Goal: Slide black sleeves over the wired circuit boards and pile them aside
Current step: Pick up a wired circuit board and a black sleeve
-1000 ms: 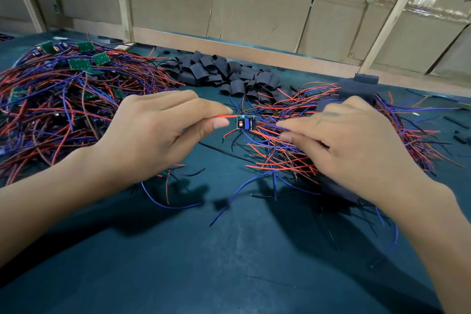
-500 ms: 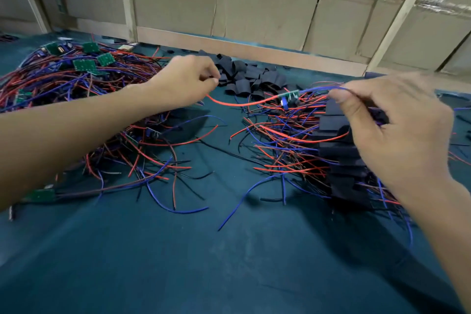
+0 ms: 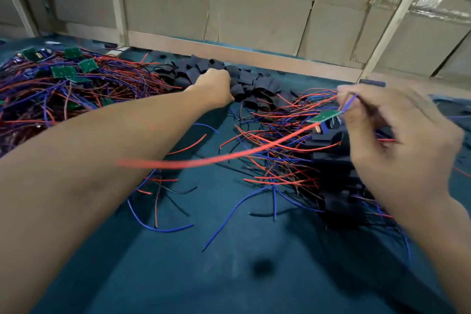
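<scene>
One small green circuit board (image 3: pixel 325 116) hangs in the air at the right side, above the dark green felt table top (image 3: pixel 229 275), and it is tilted with its flat green face up. The right hand (image 3: pixel 397 140) holds it by the thin blue wire (image 3: pixel 348 104), which is pinched between the thumb and the fingers that curl around it. A long red wire (image 3: pixel 216 158) goes from the board to the left and down; it is free at its end and looks blurred. Under this hand lies the heap of finished boards in black sleeves (image 3: pixel 334 160), with many red and blue wire ends spreading out of it over the table. The left hand (image 3: pixel 216 85) is stretched far forward to the pile of loose black sleeves (image 3: pixel 254 81) near the back edge of the table. It touches the pile, but its fingers are hidden behind the back of the hand and among the sleeves, so I cannot tell if they grip a sleeve or not. At the far left lies the big tangle of bare green boards with red and blue wires (image 3: pixel 63 84), well apart from the finished heap. Several single wires lie on the table between the two arms. Behind the table stands a wall of brown cardboard sheets (image 3: pixel 254 15) with pale wooden strips (image 3: pixel 392 20).
</scene>
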A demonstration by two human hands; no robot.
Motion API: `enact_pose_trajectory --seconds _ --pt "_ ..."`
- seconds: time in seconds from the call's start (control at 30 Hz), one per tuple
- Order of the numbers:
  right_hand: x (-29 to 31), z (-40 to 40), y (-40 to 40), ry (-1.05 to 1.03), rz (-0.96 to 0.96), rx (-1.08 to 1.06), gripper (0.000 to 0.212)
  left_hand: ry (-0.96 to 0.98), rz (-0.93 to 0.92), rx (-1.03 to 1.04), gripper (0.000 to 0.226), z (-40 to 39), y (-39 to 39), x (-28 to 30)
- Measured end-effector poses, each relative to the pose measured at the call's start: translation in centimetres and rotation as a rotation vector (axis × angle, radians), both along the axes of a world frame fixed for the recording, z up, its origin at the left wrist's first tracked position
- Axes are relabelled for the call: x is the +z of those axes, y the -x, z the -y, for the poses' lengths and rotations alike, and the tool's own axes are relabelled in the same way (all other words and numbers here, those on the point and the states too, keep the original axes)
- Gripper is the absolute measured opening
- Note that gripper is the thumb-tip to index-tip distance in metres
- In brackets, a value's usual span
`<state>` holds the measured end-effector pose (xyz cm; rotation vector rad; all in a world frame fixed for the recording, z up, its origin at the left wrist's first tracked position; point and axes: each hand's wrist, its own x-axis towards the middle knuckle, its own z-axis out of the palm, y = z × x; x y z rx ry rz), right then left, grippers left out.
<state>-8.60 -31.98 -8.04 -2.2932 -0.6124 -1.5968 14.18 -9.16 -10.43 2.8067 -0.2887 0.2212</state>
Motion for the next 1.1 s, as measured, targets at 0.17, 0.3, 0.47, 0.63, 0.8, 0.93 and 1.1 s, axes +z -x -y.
enact_pose_trajectory --seconds 0.17,0.3,0.47,0.63,0.8,0.93,1.1 --pt "-0.4 -0.3 -0.5 -0.035 -0.057 0.002 0.014 0.083 -0.023 0.103 0.027 0.0 -0.1 1.0" --pt "-0.3 -0.5 -0.2 -0.116 -0.113 0.059 0.013 0.191 -0.111 0.102 0.018 -0.8 0.7 1.2" --pt "-0.3 -1.1 0.1 -0.216 -0.155 0.199 0.014 0.268 -0.097 0.089 0.024 -1.3 1.5 1.0" --pt "-0.4 -1.7 0.3 -0.307 -0.253 0.348 0.013 0.373 -0.104 0.064 0.027 -2.1 3.5 1.9" --pt "-0.3 -2.4 0.3 -0.594 -0.358 0.593 0.015 0.891 -0.03 -0.196 0.059 -2.6 11.2 2.4" --pt "-0.2 -3.4 0.3 -0.727 -0.379 0.779 0.012 0.938 0.094 -0.408 0.062 -3.2 18.8 0.5" --pt "-0.4 -3.6 0.7 -0.668 -0.417 0.782 0.015 0.974 0.131 -0.474 0.062 -2.5 21.6 -1.2"
